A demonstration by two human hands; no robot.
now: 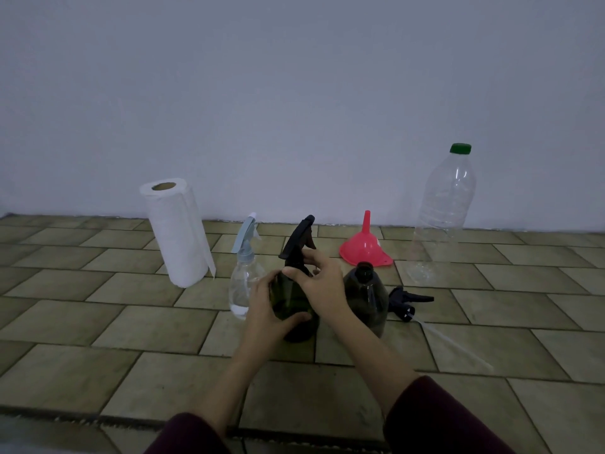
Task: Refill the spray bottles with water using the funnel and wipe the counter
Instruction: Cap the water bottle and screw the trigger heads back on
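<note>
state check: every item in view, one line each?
green spray bottle: capped, upright, left hand holds body, right hand grips collar
dark bottle: uncapped
black sprayer head: lying off
clear spray bottle: capped
water bottle: capped
funnel: inverted
paper towel roll: upright

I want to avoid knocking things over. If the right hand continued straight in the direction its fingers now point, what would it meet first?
The right hand points up-left, fingers at the neck of the green spray bottle, already touching its black spray head. Beyond that, probably the clear spray bottle, though depth is uncertain.
</note>
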